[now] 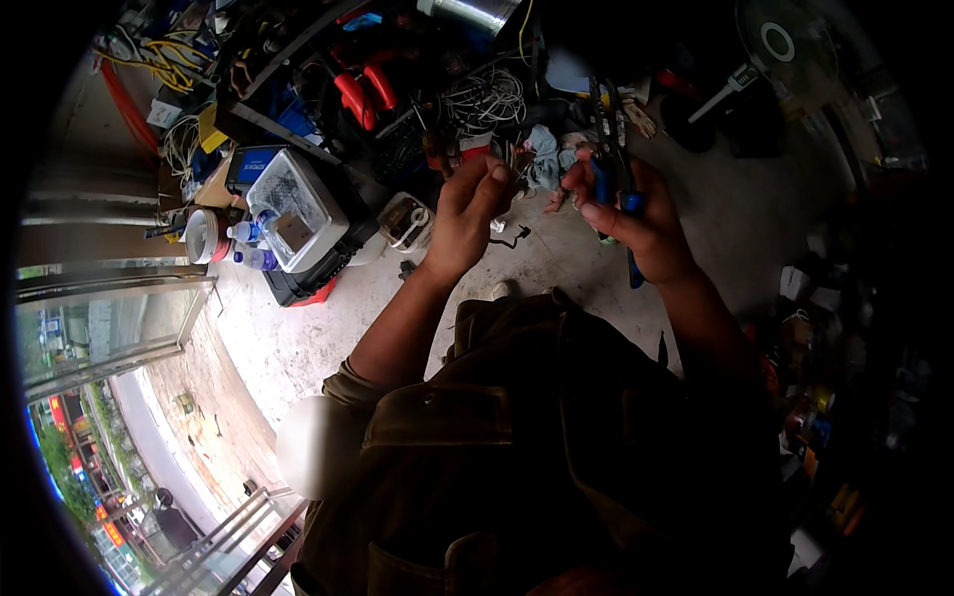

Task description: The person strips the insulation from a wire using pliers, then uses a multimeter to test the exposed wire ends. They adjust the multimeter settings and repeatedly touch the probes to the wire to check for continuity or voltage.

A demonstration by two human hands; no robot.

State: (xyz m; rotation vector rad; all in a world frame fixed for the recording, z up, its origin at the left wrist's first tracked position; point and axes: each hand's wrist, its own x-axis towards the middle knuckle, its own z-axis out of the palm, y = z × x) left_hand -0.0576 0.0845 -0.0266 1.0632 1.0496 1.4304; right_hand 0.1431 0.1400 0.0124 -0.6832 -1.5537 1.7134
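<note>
My left hand [469,214] is raised over the floor with its fingers curled and the thumb pressed to the fingertips. Whatever it pinches, if anything, is too small and dark to make out. Just beyond its knuckles shows a brownish-orange handle [434,151]; I cannot tell whether the hand touches it. To the right, my right hand [641,223] is wrapped round blue-handled pliers [633,204]. Their dark metal end points away from me, and the fingers hide part of the handles. A small gap separates the two hands.
Ahead lies a cluttered heap with a coil of grey cable [487,99], a red tool [356,99] and a pale blue rag [545,159]. A small tub [405,221] and a clear bin [296,204] stand to the left. A fan [780,45] is at far right, a glass door [109,323] at left.
</note>
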